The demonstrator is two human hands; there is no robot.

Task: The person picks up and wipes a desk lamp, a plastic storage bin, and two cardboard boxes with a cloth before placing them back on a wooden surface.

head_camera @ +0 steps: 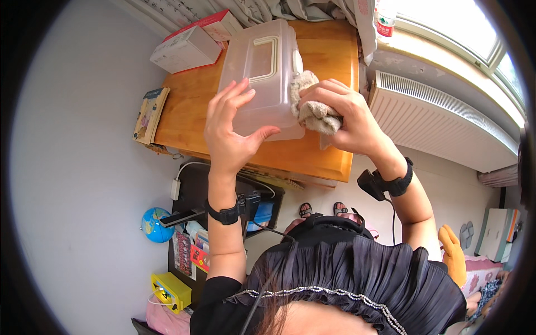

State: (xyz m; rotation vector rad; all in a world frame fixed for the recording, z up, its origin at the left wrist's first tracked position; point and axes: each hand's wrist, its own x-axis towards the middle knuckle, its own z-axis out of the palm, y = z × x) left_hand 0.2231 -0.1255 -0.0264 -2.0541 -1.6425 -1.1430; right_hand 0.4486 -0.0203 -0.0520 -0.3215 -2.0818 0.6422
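A clear plastic storage box with a cream folding handle on its lid stands on the wooden cabinet top. My left hand rests against the box's near left part, fingers and thumb spread, gripping nothing that I can make out. Bunched in my right hand is a beige-grey cloth, which presses against the box's right side just below a white latch. Part of the cloth is hidden behind my fingers.
Behind the box are a white carton and a red-edged box. Books stand at the cabinet's left edge. A radiator is on the right, beneath a sill with a bottle. A dark desk with a globe lies lower left.
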